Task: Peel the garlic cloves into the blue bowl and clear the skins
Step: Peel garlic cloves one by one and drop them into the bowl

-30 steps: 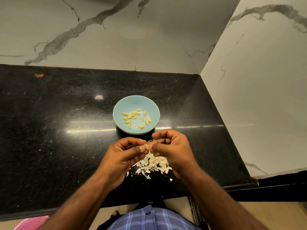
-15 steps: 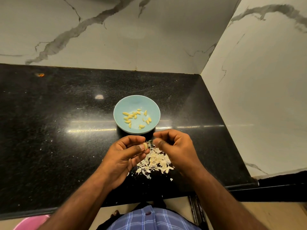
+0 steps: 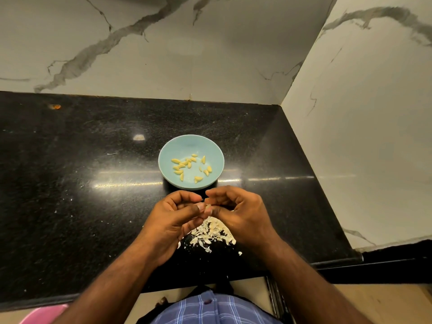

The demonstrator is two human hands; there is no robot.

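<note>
We had both hands together just in front of the blue bowl [image 3: 211, 146], low over the black counter [image 3: 70, 183]. The left hand [image 3: 173, 220] pinched a garlic clove [image 3: 207, 206] between thumb and forefinger, and the right hand [image 3: 240, 213] met it there, its fingertips curled in on the same clove; how much skin remained on it we could not tell, as little of it showed. Peeled cloves [image 3: 190, 168] lay scattered in the bottom of the bowl, and a heap of skins [image 3: 211, 233] sat on the counter beneath our hands, with a few flecks loose around it.

We judged the clove light, firm and slightly slick once bare, best held at its two ends so the skin could be picked away from the tip or root. The skins looked papery and almost weightless, likely to scatter at a breath or cling to damp fingers, so gathering them would call for a cupped sweep rather than pinching piece by piece.

We could read no brand, label or writing anywhere on the bowl, the counter or the marbled walls [image 3: 210, 54].
</note>
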